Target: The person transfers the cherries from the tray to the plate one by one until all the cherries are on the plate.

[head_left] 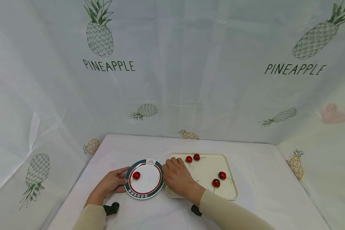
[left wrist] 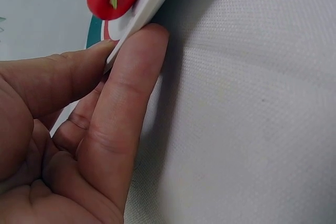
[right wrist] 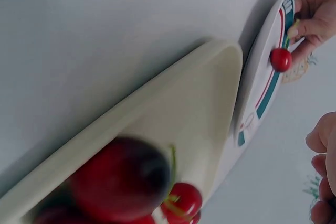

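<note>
— Which step is in hand?
— Steadying the plate, I think. The left hand pinches its rim between thumb and fingers, and one cherry lies on it, near this side.
— And the right hand?
— It is above the edge of the tray with other cherries, fingers bent; I cannot tell if they hold something.
— The next move?
— Probably it calls for a level plate, because the cherry could roll.
</note>
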Tool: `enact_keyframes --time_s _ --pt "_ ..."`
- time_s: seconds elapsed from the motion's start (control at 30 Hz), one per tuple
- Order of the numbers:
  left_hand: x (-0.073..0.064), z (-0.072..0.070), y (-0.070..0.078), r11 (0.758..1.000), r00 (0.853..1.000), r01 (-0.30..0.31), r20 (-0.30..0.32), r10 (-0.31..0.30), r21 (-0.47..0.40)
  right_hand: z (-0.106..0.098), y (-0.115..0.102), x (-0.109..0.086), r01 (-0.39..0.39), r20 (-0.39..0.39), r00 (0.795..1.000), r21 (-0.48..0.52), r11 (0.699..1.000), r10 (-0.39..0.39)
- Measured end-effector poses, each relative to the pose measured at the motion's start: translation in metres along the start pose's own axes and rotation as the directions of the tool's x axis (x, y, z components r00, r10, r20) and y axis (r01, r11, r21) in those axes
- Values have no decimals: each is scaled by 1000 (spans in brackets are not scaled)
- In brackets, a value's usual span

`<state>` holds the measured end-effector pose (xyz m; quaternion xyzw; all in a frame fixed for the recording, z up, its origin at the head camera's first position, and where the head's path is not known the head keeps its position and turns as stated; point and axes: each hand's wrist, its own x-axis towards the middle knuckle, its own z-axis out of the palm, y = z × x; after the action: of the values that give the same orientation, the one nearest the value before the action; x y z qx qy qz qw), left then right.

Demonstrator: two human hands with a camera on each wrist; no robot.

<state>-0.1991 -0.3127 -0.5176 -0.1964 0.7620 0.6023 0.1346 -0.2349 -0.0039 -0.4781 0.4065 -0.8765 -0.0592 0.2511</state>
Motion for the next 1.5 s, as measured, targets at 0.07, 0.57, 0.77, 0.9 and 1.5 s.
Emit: enact_keyframes --time_s 0.07,0.57,0.77,0.9,1.5 --pt "-1 0 -1 1000 1000 4 -3 -4 0 0 6 -6 -9 -9 1000 5 1000 9" --pt "-1 1 -1 1000 1000 -1 -6 1 -2 1 71 -74 -107 -58 992 23 994 108" --pt "-2 1 -1 1000 1000 -2 -4 2 -8 -2 100 -106 -160 -53 986 -4 987 159" --pt "-2 1 -1 1000 1000 -6 -3 6 -11 -1 118 -130 -180 -75 981 -11 984 179" --pt "-2 3 -2 1000 1000 -17 -4 17 -17 6 154 -204 -257 -6 966 -52 965 257"
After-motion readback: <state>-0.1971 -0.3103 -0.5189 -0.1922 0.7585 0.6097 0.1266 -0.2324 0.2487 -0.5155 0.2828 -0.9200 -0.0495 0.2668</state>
